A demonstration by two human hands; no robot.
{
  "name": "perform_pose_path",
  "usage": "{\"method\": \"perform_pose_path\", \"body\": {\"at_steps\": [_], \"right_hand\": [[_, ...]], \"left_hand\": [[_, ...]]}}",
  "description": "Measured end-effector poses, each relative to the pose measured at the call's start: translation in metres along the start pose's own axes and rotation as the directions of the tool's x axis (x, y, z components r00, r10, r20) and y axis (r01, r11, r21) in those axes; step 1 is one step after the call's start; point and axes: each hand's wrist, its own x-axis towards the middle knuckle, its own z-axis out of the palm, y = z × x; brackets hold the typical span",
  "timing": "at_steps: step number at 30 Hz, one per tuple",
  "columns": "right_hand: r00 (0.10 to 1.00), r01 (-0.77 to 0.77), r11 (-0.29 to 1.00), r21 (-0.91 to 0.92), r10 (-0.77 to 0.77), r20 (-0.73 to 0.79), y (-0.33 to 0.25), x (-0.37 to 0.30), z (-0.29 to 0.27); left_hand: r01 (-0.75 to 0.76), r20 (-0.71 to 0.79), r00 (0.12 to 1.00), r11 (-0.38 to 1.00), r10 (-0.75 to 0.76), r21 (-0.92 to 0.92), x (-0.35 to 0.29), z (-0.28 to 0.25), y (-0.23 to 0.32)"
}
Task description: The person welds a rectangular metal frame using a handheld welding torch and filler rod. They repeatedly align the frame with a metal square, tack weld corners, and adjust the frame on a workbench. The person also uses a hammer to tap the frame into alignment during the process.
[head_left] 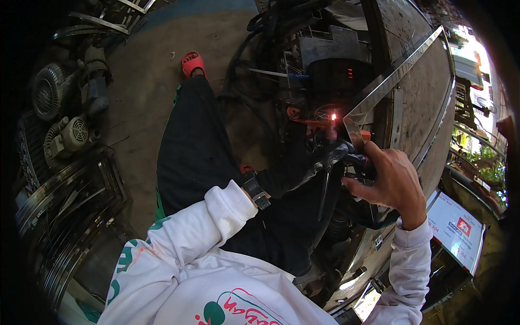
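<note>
A long, flat, mirror-bright metal frame slants across the dull, scuffed bench top on the right, its angular near corner just beside a small red-white glow. The left hand, in a dark, creased glove, curls just near of the glow — shadow hides what it grasps; the bare right hand spreads thumb and forefinger by that corner — whether it grips the metal, I cannot tell.

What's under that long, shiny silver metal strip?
A flat brown worktop shows beside the long, shiny silver metal strip. Whatever lies directly beneath the strip is covered, so I can't tell.
</note>
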Motion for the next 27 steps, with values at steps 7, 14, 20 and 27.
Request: {"method": "perform_pose_path", "body": {"at_steps": [7, 14, 20, 27], "right_hand": [[1.0, -0.026, 0.998, -0.051, 0.026, 0.0, -0.001, 0.0, 0.001], [0.997, 0.003, 1.0, -0.026, -0.005, -0.074, 0.002, -0.005, 0.007], [0.993, -0.084, 0.995, -0.061, 0.078, -0.09, -0.006, -0.015, 0.01], [0.967, -0.091, 0.964, 0.251, 0.146, -0.21, -0.026, -0.085, 0.039]], "left_hand": [[0.007, 0.028, 1.0, 0.988, -0.003, -0.156, 0.0, 0.005, 0.007], [-0.076, -0.031, 0.997, 0.986, 0.073, -0.149, 0.005, 0.0, -0.008], [-0.045, -0.091, 0.995, 0.999, 0.046, 0.011, -0.003, 0.008, 0.003], [0.027, -0.142, 0.988, 0.968, -0.064, -0.248, -0.012, 0.012, 0.02]]}}
